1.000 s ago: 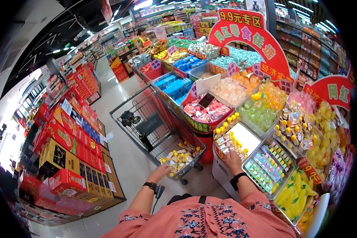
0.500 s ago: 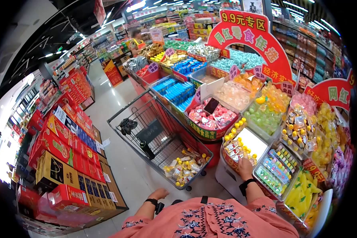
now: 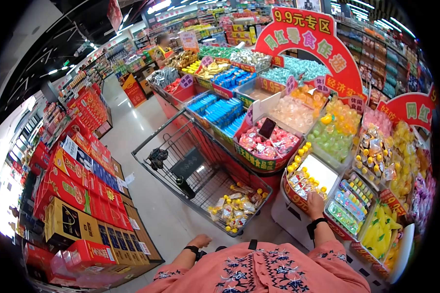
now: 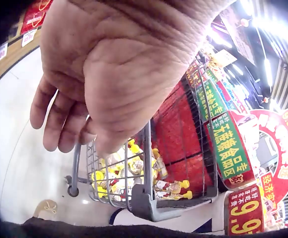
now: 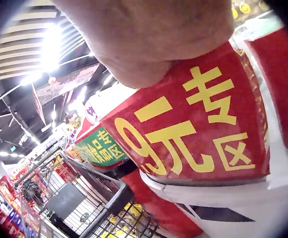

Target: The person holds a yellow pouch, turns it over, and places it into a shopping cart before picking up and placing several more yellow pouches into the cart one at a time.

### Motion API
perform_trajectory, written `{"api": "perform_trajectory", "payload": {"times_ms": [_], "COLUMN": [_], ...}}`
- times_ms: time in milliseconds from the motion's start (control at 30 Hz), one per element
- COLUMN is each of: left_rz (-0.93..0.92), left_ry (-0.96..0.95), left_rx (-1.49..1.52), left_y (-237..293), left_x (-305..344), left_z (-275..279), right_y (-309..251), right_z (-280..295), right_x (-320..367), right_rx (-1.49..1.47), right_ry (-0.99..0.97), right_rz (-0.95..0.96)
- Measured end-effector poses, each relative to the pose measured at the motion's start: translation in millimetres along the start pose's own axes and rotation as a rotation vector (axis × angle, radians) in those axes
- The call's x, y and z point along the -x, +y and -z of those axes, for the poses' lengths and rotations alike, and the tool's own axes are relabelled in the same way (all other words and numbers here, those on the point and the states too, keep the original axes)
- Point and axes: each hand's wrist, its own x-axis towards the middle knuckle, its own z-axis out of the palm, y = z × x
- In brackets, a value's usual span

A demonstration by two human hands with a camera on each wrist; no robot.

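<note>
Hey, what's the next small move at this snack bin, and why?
Probably lift the right grip with a few yellow-capped packets toward the cart: it rests among them in the bin, and matching packets already lie in the cart.

ahead of the left hand (image 3: pixel 200 240) we log the cart (image 3: pixel 159 128): grey metal wire, smooth plastic corner. packets (image 3: pixel 237 207) inside: glossy clear film, yellow plastic caps. floor (image 3: pixel 146 122) beyond: polished, reflective. below the right hand (image 3: pixel 315 198), bin band (image 5: pixel 193 134): smooth red print. blouse (image 3: pixel 259 271): matt embroidered cloth.
</note>
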Motion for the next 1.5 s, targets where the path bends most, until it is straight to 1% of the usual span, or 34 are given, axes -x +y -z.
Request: {"api": "perform_trajectory", "payload": {"times_ms": [100,167,300,400,500,533,567,633,700,733,800,900,1000,1100,1200,1233,1300,1400,1500], "left_rz": [0.003,0.054,0.173,0.095,0.299,0.131,-0.039,-0.348,-0.625,-0.354,0.182,0.16,0.212,0.001,0.013,0.043,0.1,0.164,0.13], "left_ry": [-0.008,-0.016,-0.045,-0.141,-0.09,-0.146,-0.202,-0.265,-0.277,-0.254,-0.185,-0.155,-0.112,-0.185,-0.15,-0.154,-0.16,-0.137,-0.165], "left_rx": [-0.006,-0.004,0.051,-0.182,0.039,-0.158,-0.351,-0.655,-0.889,-0.54,0.159,0.14,0.144,-0.066,-0.093,-0.056,0.021,0.162,0.092], "left_y": [-11,-18,-36,-44,-33,-46,-74,-108,-109,-108,-68,-54,-45,-58,-60,-61,-42,-29,-23], "left_x": [-2,-2,-1,8,21,12,-9,-33,-34,-34,-5,5,4,-8,-22,-25,-21,-20,-21], "left_z": [6,9,13,21,24,25,23,17,22,21,18,24,27,35,35,34,37,33,30], "right_y": [0,0,-5,-7,-4,-3,-2,-1,-3,-4,-4,-3,-5,-11,-9,-8,-9,-12,-11], "right_z": [-2,-2,2,3,0,-1,-3,-5,-4,-3,-2,-3,3,6,5,4,5,8,6], "right_x": [0,-1,2,2,0,1,0,0,1,1,1,0,3,3,3,3,3,2,1], "right_rx": [0.025,0.045,0.05,0.033,0.084,0.085,0.086,0.08,0.085,0.087,0.093,0.079,0.03,0.019,0.025,0.019,0.018,0.031,0.037], "right_ry": [0.009,0.03,0.039,0.037,0.02,0.032,0.043,0.068,0.08,0.088,0.067,0.056,0.053,0.051,0.041,0.04,0.033,-0.03,0.005], "right_rz": [-0.008,0.022,0.007,-0.006,-0.035,-0.029,-0.022,-0.014,-0.011,-0.011,-0.03,-0.029,-0.015,-0.017,-0.013,-0.011,-0.013,-0.069,-0.049]}}
